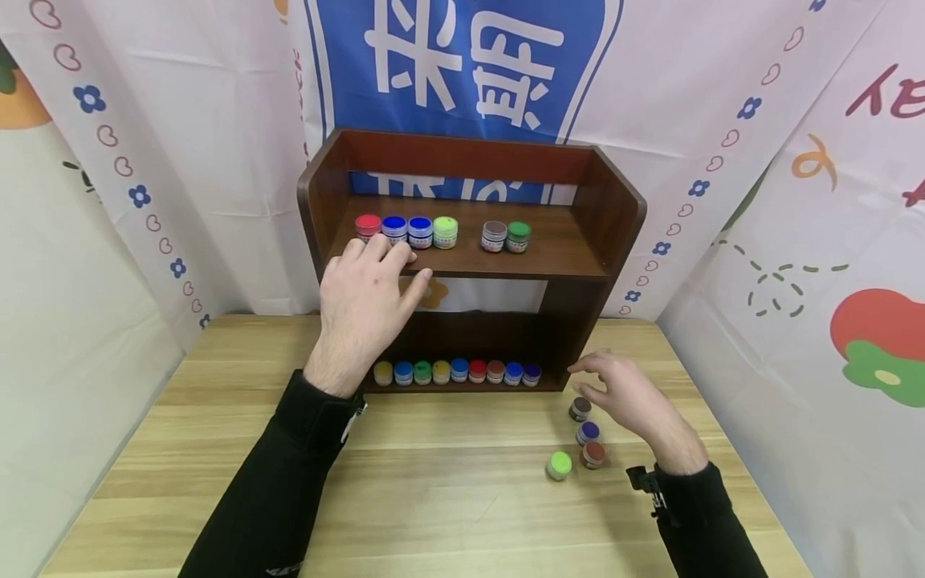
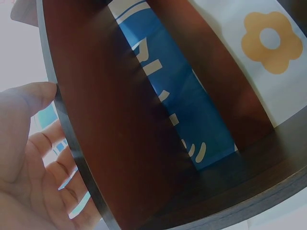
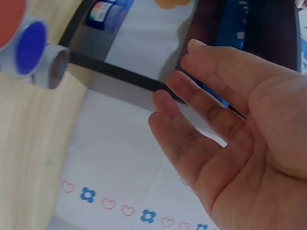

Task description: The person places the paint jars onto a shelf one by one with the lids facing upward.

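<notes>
My left hand [image 1: 364, 297] is at the front edge of the upper shelf, its fingertips right by a red-lidded paint jar [image 1: 368, 225] and a blue-lidded paint jar [image 1: 393, 225]. In the left wrist view, the thumb [image 2: 41, 95] lies by the edge of the shelf board, which hides part of the fingers. My right hand [image 1: 636, 397], holding nothing, hovers beside the rack's lower right corner with fingers loosely bent. Just below it on the table stand a dark-lidded jar [image 1: 580, 409], a purple-lidded jar [image 1: 588, 432], a brown-lidded jar [image 1: 593, 455] and a light green-lidded jar [image 1: 559, 466].
A two-tier brown wooden rack [image 1: 556, 241] stands at the back of the wooden table [image 1: 462, 498]. Farther along its upper shelf are a grey-lidded jar [image 1: 495, 236] and a green-lidded jar [image 1: 518, 237]. Several jars line the lower shelf. Printed cloth [image 1: 231, 160] hangs behind.
</notes>
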Demonstrator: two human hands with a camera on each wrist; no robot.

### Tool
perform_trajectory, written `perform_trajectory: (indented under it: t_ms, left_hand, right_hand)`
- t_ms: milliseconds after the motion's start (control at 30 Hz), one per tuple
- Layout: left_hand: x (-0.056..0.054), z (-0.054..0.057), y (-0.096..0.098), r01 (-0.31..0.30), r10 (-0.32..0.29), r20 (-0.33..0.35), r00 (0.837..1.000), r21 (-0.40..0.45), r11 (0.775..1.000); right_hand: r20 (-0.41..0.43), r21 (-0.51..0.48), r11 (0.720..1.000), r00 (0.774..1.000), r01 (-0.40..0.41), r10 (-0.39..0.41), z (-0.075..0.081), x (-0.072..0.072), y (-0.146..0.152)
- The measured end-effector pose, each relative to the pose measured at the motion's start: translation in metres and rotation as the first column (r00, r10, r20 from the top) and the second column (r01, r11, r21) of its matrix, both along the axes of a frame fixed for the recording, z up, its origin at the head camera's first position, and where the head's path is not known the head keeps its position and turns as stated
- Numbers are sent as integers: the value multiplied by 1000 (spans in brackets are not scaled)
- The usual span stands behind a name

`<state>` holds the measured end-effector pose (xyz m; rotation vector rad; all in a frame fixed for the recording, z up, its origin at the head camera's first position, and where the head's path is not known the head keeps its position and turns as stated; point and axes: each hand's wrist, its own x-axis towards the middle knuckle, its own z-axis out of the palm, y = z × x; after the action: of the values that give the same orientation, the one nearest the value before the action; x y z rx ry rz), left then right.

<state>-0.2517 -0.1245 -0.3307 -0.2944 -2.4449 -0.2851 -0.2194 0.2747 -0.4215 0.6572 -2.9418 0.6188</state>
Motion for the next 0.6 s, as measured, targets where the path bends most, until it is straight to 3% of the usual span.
perform_trajectory:
  t_ms: [600]
  left_hand:
    - [0,0,0,-1,1,-5,1000,-10,1000]
  right_hand:
    - [125,11,1000,992,8,-10,-48,-9,20]
